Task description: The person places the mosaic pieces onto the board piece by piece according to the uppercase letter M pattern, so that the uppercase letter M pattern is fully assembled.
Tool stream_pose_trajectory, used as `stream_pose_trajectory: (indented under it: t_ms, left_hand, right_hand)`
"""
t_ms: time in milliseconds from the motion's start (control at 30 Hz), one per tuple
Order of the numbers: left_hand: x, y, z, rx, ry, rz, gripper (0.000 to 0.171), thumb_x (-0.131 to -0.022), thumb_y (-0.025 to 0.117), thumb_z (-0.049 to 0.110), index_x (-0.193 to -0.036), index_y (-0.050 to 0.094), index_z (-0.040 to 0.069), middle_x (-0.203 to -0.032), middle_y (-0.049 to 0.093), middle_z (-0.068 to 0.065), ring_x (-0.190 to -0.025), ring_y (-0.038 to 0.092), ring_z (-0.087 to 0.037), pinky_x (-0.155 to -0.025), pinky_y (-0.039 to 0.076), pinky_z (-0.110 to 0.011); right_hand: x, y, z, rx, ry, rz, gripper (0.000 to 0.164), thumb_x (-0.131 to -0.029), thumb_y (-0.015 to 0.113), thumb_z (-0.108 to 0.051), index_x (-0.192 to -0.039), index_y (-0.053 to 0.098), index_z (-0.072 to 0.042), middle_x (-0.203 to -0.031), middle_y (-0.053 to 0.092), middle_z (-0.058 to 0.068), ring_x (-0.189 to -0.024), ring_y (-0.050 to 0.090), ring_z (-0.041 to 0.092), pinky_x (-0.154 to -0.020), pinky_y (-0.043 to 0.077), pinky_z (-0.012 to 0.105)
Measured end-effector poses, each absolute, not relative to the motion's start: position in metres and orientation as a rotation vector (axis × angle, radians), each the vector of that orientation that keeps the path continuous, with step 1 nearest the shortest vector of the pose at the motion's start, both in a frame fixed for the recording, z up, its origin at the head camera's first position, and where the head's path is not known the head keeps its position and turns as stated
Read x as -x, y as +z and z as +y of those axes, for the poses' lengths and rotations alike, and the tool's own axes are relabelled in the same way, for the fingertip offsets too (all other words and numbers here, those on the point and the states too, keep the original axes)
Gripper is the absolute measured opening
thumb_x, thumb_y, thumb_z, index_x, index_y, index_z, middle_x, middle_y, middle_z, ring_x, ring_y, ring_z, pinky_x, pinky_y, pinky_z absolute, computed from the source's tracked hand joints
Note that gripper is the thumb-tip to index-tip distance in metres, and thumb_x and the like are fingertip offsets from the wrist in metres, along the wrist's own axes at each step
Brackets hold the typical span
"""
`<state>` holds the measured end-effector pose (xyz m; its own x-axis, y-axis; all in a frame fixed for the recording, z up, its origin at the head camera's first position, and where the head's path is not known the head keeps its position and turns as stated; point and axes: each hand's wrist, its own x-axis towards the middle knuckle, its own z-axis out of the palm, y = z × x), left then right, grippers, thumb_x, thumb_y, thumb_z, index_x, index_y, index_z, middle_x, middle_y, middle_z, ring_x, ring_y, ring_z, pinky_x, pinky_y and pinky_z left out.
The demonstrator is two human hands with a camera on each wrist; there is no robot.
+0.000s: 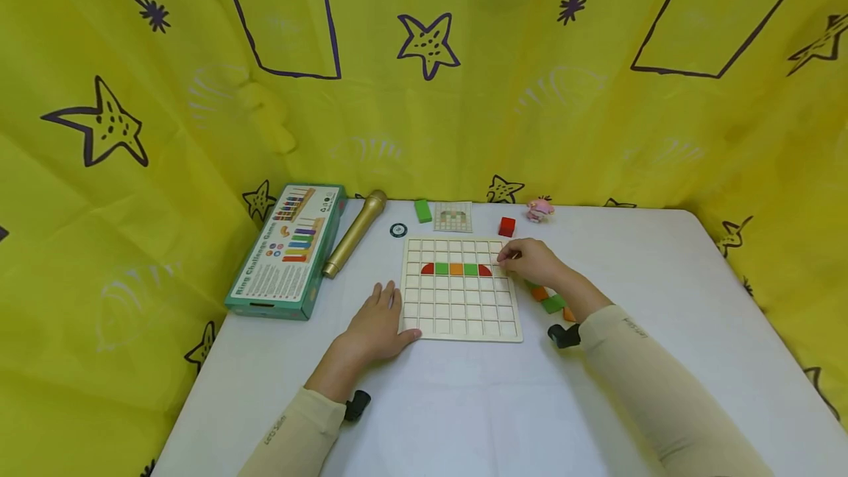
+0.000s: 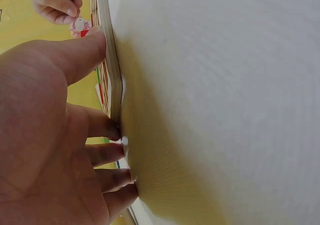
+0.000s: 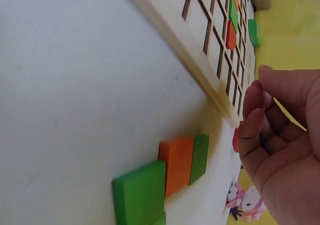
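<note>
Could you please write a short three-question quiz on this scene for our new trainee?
1. How many coloured pieces make up the row on the grid board?
2. True or false: the left hand touches the grid board.
3. In the head view, what lies directly left of the golden microphone: (A) the pink figurine, (B) the green box, or (C) the red block?

Key: 1. Five. 2. True. 3. B.

yellow star-printed cloth (image 1: 490, 131) hangs behind a white table (image 1: 464, 403).
</note>
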<state>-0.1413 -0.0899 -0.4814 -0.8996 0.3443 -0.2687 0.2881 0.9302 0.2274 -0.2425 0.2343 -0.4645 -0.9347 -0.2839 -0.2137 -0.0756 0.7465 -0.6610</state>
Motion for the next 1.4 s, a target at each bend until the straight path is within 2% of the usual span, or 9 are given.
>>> stream_pose_trajectory:
  t_ms: [133, 400, 767, 1400]
  left_hand:
    - [0.141, -0.481, -0.091, -0.463, 0.267, 2.783, 0.09, -0.097, 0.057, 0.055, -0.153, 0.029, -0.01, -0.163, 0.021, -0.025, -0.15, 0.014, -0.044, -0.12, 0.022, -0.048]
    - [0.14, -0.484, -0.092, -0.462, 0.29, 2.781, 0.09, -0.097, 0.058, 0.054, -0.153, 0.029, -0.011, -0.162, 0.021, -0.025, -0.15, 0.014, -0.045, -0.12, 0.022, -0.048]
    - [0.14, -0.485, -0.093, -0.473, 0.294, 2.795, 0.09, -0.097, 0.059, 0.054, -0.153, 0.03, -0.01, -0.162, 0.022, -0.025, -0.15, 0.014, -0.045, -0.12, 0.023, -0.048]
    - [0.142, -0.485, -0.093, -0.493, 0.263, 2.805, 0.091, -0.097, 0.058, 0.056, -0.152, 0.031, -0.01, -0.162, 0.021, -0.026, -0.15, 0.015, -0.045, -0.12, 0.023, -0.047]
  right_hand:
    - [0.24, -0.467, 0.244, 0.267, -0.976, 2.65, 0.012, -0.097, 0.066, -0.016, -0.102, 0.07, -0.005, -0.096, 0.064, 0.009, -0.086, 0.056, 0.025, -0.074, 0.049, 0.032]
    - [0.237, -0.473, 0.261, 0.243, -0.953, 2.659, 0.012, -0.097, 0.066, -0.016, -0.101, 0.071, -0.006, -0.095, 0.065, 0.008, -0.087, 0.056, 0.025, -0.078, 0.048, 0.035]
    - [0.227, -0.476, 0.28, 0.192, -0.947, 2.628, 0.017, -0.095, 0.07, -0.019, -0.104, 0.071, -0.004, -0.095, 0.064, 0.008, -0.085, 0.055, 0.025, -0.069, 0.049, 0.032]
    - [0.224, -0.477, 0.29, 0.221, -0.926, 2.632, 0.026, -0.091, 0.074, -0.016, -0.111, 0.07, 0.0, -0.098, 0.065, 0.009, -0.088, 0.057, 0.024, -0.073, 0.048, 0.032]
